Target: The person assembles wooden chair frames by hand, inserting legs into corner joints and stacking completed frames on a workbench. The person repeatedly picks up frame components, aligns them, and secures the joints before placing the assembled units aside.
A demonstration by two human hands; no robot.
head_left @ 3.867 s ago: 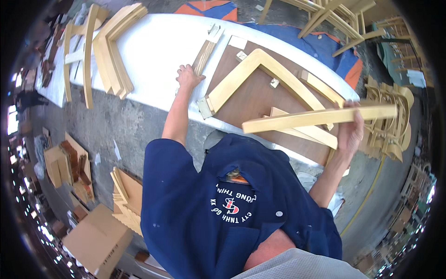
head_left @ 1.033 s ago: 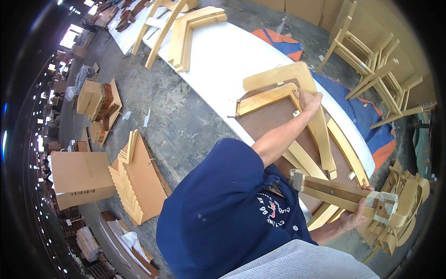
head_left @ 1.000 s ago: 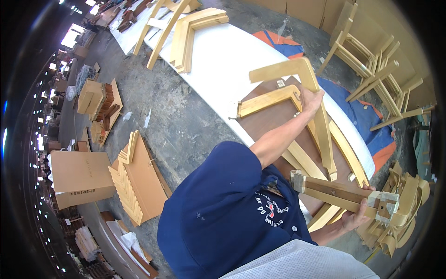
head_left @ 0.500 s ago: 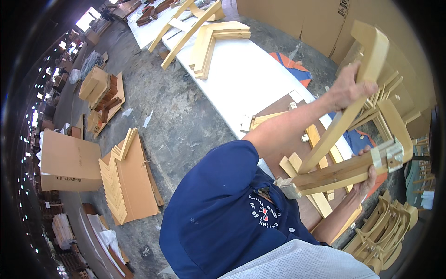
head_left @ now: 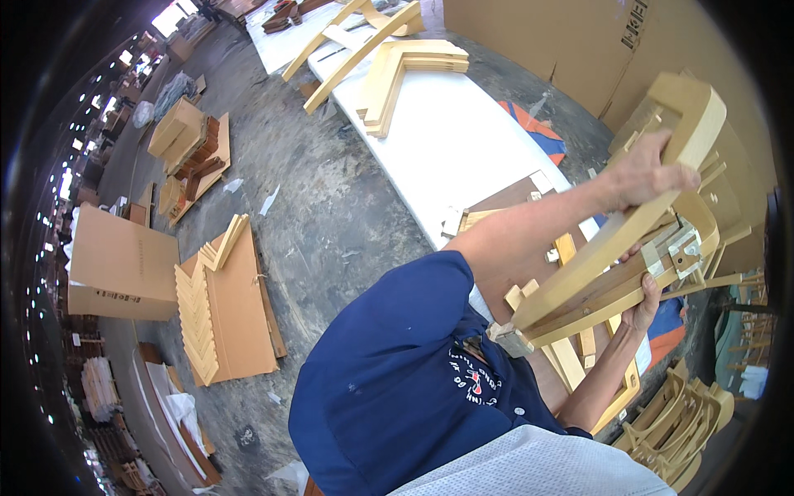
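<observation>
My left hand [head_left: 653,174] is closed around a pale bent wooden frame piece [head_left: 608,236], near the corner where its upper end hooks over. Below it, my right hand [head_left: 641,306] supports a curved wooden form [head_left: 600,310] from underneath, fingers wrapped round its edge. A metal bracket [head_left: 683,250] with light tape sits at the form's far end, and a metal block [head_left: 511,339] caps its near end, close to my chest. The frame piece lies along the form, its lower end at that block. Part of my right fingers is hidden behind the wood.
Under my arms is a brown board [head_left: 504,277] with wooden strips and small blocks. Bent pieces [head_left: 397,78] lie stacked on the long white table [head_left: 422,149]. More curved frames [head_left: 678,422] are at lower right. A cardboard sheet [head_left: 240,314] with chevron-stacked pieces lies on the left floor.
My left hand has lowered the bent piece toward the curved form, narrowing the wide gap between them. My right hand has risen slightly with the form. The whole view has shifted a little.
</observation>
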